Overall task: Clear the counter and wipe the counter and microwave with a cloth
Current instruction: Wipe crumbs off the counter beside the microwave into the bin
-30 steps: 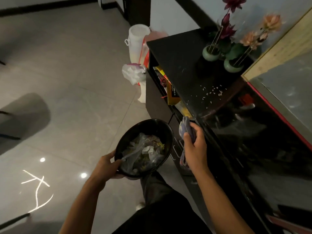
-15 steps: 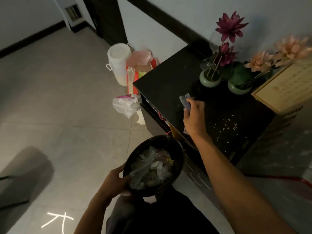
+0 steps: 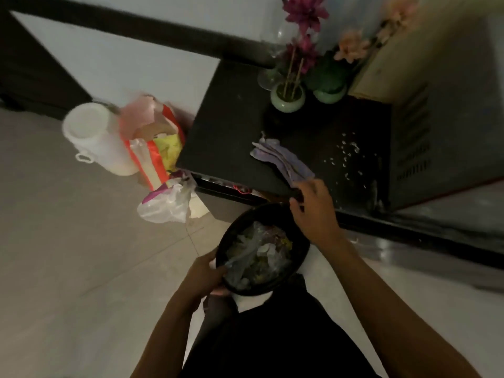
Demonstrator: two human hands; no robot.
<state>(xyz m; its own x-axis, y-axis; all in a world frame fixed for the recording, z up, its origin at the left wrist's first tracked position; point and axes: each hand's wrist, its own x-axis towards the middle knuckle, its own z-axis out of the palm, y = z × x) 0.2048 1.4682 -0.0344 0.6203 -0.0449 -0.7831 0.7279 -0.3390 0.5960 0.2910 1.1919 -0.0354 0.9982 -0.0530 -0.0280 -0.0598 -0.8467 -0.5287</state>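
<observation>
My left hand [image 3: 203, 274] grips the rim of a black bowl [image 3: 297, 257] full of wrappers and scraps, held below the counter's front edge. A lilac cloth [image 3: 281, 158] lies stretched out on the black counter [image 3: 231, 126]. My right hand [image 3: 313, 211] is at the counter's front edge, just above the bowl. The cloth's near end runs under my thumb, and my fingers curl downward. White crumbs [image 3: 346, 154] are scattered on the counter to the right of the cloth. The microwave [image 3: 411, 137] stands at the right, its vented side facing the crumbs.
Two green vases [image 3: 287, 98] with artificial flowers stand at the back of the counter. On the floor left of the counter are a white plastic container [image 3: 98, 137], an orange-striped bag [image 3: 152, 151] and a white plastic bag [image 3: 166, 205]. A shelf with items sits under the countertop.
My right hand has drawn back from the middle of the counter to its front edge, leaving the cloth stretched out flat. The view has swung over the counter. The bowl stays in my left hand.
</observation>
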